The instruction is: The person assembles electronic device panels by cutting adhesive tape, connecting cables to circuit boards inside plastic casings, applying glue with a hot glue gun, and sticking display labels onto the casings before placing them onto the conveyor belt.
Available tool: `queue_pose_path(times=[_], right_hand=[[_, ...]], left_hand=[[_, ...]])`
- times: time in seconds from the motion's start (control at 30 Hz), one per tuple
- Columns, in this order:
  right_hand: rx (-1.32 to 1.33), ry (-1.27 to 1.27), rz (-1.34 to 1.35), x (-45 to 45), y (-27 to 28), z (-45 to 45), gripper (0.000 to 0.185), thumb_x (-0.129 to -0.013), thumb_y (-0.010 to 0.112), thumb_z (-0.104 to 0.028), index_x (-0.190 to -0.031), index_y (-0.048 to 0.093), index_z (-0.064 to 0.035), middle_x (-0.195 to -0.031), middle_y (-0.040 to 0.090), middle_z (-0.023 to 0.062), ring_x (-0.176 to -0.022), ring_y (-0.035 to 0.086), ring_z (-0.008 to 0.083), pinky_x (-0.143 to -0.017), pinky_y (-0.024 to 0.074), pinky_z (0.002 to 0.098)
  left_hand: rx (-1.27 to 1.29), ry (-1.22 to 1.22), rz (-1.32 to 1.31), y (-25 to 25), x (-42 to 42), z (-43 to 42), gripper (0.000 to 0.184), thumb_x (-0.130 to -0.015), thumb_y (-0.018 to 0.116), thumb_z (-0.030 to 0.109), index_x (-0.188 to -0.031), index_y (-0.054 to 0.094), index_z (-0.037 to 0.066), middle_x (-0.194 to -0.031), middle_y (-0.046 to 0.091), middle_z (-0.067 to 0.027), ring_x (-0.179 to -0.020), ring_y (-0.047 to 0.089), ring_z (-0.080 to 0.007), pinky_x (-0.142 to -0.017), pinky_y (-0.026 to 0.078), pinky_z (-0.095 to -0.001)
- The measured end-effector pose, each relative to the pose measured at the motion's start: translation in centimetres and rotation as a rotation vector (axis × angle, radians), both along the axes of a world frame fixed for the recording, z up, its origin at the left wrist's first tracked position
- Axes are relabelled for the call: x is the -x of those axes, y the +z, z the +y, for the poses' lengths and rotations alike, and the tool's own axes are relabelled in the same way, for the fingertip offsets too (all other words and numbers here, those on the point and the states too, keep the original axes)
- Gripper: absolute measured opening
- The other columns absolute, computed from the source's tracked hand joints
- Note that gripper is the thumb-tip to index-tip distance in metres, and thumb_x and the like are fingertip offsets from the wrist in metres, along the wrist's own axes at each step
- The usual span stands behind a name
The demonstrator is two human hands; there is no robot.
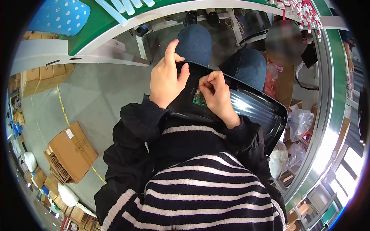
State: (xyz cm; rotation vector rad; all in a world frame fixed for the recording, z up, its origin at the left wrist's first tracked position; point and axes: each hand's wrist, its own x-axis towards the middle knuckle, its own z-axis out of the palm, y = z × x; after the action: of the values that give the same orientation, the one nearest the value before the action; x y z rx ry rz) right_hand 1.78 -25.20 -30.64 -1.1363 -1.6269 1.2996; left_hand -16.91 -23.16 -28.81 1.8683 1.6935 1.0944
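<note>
A glossy black panel (250,106) lies across my lap, over the blue jeans. My left hand (167,79) is above its left end, fingers apart, index finger raised and thumb out, with nothing seen in it. My right hand (217,94) is over the panel's middle, its thumb and fingertips pinched together beside a small green circuit board (199,99). What the pinch holds, if anything, is too small to make out. The board rests on the panel, partly hidden by my right hand.
A green-topped bench frame (96,29) curves overhead with a blue dotted container (59,17) and pale tubes (127,5). Red-white cable bundles (300,11) hang top right. Cardboard boxes (73,150) stand on the left floor; plastic bags (300,123) lie at right.
</note>
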Motion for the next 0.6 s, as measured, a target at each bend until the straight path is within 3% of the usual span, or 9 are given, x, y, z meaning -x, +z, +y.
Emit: queue_pose_path(times=[0.2,0.3,0.6], right_hand=[[-0.052,-0.011,-0.017,-0.4,-0.1,-0.2,0.036,-0.085,0.061,0.016,-0.104,0.038,-0.0034,-0.087,0.063,0.0096,-0.071,0.055,0.0122,-0.068,0.0476,0.0254],[-0.081,0.019,-0.096,-0.5,0.5,0.2,0.034,-0.085,0.061,0.015,-0.106,0.042,-0.0024,-0.087,0.064,0.0106,-0.071,0.058,0.0143,-0.068,0.0489,0.0272],[-0.275,0.341,-0.388,-1.2,3.6,3.0,0.025,-0.084,0.063,0.009,-0.105,0.055,-0.0012,-0.09,0.066,0.013,-0.077,0.066,0.0229,-0.071,0.0528,0.0323]], left_hand=[[-0.019,-0.006,-0.003,-0.4,-0.1,0.0,0.063,-0.086,0.068,0.004,-0.142,0.039,0.005,-0.09,0.07,-0.0102,-0.084,0.07,-0.0294,-0.077,0.055,-0.0372],[-0.056,-0.014,0.014,-0.7,-0.1,0.0,0.064,-0.083,0.069,0.004,-0.14,0.04,0.003,-0.088,0.067,-0.0085,-0.081,0.068,-0.0291,-0.07,0.054,-0.0384],[0.001,-0.004,-0.004,-0.6,-0.2,0.1,0.063,-0.085,0.067,0.003,-0.141,0.039,0.005,-0.09,0.069,-0.0098,-0.083,0.07,-0.0289,-0.075,0.055,-0.0371]])
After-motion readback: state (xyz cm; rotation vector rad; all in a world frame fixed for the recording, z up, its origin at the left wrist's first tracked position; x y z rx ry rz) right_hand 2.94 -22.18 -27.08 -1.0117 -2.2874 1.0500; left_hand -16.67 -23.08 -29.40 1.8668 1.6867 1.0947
